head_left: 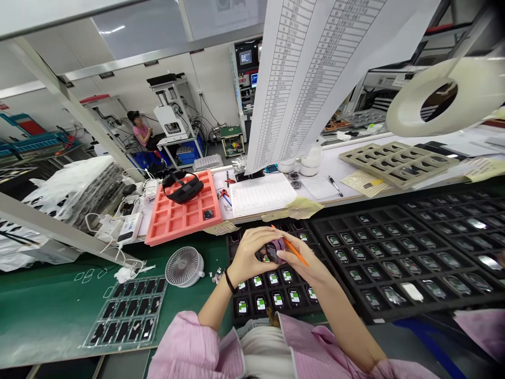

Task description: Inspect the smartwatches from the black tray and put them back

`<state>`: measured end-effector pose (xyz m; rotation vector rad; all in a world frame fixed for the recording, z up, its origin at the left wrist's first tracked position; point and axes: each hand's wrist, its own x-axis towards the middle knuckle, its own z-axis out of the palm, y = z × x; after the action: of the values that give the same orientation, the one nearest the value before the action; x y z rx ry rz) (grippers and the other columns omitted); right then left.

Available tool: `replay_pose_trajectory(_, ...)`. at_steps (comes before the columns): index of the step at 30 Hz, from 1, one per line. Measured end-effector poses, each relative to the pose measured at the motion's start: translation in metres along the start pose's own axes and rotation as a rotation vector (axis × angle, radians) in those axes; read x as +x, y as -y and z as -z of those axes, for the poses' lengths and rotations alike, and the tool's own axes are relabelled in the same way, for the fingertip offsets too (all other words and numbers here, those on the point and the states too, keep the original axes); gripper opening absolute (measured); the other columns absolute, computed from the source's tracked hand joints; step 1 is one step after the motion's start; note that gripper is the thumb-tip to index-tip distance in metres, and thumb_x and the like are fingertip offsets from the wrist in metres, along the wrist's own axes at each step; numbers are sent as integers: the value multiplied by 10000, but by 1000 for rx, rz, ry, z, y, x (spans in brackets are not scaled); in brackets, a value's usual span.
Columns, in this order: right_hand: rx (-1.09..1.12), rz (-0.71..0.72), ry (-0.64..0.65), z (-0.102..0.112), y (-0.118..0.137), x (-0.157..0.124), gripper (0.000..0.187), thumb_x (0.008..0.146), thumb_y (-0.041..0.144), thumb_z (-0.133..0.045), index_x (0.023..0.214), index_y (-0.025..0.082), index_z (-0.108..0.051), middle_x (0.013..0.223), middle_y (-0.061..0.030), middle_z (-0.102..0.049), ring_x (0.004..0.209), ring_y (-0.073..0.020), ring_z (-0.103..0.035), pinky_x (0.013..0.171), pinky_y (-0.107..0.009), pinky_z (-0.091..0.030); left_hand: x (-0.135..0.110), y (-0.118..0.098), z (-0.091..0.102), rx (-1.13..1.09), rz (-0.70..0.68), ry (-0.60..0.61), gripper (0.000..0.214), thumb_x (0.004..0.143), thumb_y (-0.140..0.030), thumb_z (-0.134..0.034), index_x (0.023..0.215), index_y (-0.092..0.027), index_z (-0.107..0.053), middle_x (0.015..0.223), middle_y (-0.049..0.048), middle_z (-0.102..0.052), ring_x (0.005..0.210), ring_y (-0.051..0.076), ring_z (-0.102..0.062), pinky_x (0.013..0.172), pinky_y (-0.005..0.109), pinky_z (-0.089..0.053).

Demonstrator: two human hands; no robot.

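Both hands meet in front of me over a black tray (252, 310). My left hand (250, 252) is closed around a small dark watch case (275, 251) with a purple edge. My right hand (303, 260) steadies the same case from the other side, thumb against it. An orange stick (295, 249), perhaps a pry tool, lies slanted across the right hand's fingers. Under the hands, rows of square watch-like units (278, 299) with green-and-white faces sit in the tray's pockets. The fingers hide part of the case.
More black trays (355, 310) of watch units lie to the right. At the left are a small fan (184, 267) and a clear tray of black pieces (126, 308). A pink tray (179, 221) holds a black headset (183, 187). Printed sheets (307, 68) hang ahead. A person (141, 131) sits far back.
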<state>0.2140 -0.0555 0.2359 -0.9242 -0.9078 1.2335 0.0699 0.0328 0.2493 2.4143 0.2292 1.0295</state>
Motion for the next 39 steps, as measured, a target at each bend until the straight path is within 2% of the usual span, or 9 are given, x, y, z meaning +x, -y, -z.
replay_pose_trajectory(6, -57, 73, 14, -2, 3, 0, 548, 717, 411, -770, 1228, 282, -618, 1295, -64, -607, 1179, -233, -567, 1044, -400, -427, 0, -2, -3, 18, -18, -79, 442, 725, -273, -727, 1149, -222, -613, 1106, 91, -698, 1090, 261, -622, 950, 451, -461)
replay_pose_trajectory(9, -171, 168, -106, 2, 4, -2, 444, 863, 456, -601, 1266, 270, -593, 1129, -66, -688, 1062, -217, -623, 1015, -409, -436, -2, -4, -3, -1, 21, -119, 486, 704, -246, -752, 1165, -217, -601, 1141, 98, -679, 1117, 261, -602, 965, 454, -461)
replay_pose_trajectory(11, -228, 305, -223, 6, 5, -6, 416, 952, 471, -418, 1256, 257, -606, 968, -60, -716, 903, -206, -656, 948, -424, -469, -2, -5, -1, -44, 75, -145, 497, 705, -249, -763, 1171, -212, -595, 1161, 107, -665, 1117, 257, -601, 960, 444, -476)
replay_pose_trajectory(13, -283, 483, -280, 10, 8, -11, 464, 977, 472, -315, 1158, 242, -675, 863, -63, -706, 760, -203, -644, 829, -424, -507, -3, -7, 0, -87, 124, -166, 490, 715, -248, -762, 1173, -209, -592, 1169, 111, -657, 1104, 250, -609, 951, 431, -491)
replay_pose_trajectory(15, -341, 630, -277, 12, 11, -18, 455, 977, 429, -329, 996, 237, -741, 796, -65, -695, 691, -204, -629, 722, -407, -516, -4, -8, 1, -114, 140, -182, 489, 717, -236, -761, 1175, -206, -590, 1171, 113, -653, 1097, 245, -614, 948, 422, -498)
replay_pose_trajectory(18, -396, 729, -276, 10, 13, -27, 427, 972, 332, -368, 831, 227, -758, 671, -61, -684, 653, -216, -640, 640, -393, -510, -4, -9, 1, -130, 135, -184, 498, 715, -231, -761, 1181, -207, -588, 1173, 114, -652, 1102, 247, -612, 949, 422, -500)
replay_pose_trajectory(24, -438, 705, -330, 3, 13, -31, 465, 970, 355, -356, 733, 210, -729, 612, -64, -685, 631, -234, -667, 596, -401, -526, -5, -12, 1, -112, 132, -163, 502, 716, -245, -762, 1186, -211, -591, 1169, 119, -657, 1092, 254, -619, 947, 432, -502)
replay_pose_trajectory(31, -421, 735, -343, -2, 16, -31, 437, 973, 299, -365, 740, 215, -724, 607, -44, -696, 618, -217, -670, 601, -386, -527, -7, -14, 0, -107, 86, -124, 506, 732, -218, -731, 1213, -215, -575, 1193, 106, -660, 1109, 241, -620, 961, 428, -503)
replay_pose_trajectory(39, -405, 709, -409, -4, 20, -35, 470, 966, 357, -370, 687, 216, -721, 567, -49, -682, 571, -225, -660, 558, -408, -532, -6, -16, 0, -88, 90, -138, 508, 718, -212, -743, 1200, -211, -583, 1181, 109, -668, 1095, 246, -629, 952, 433, -509)
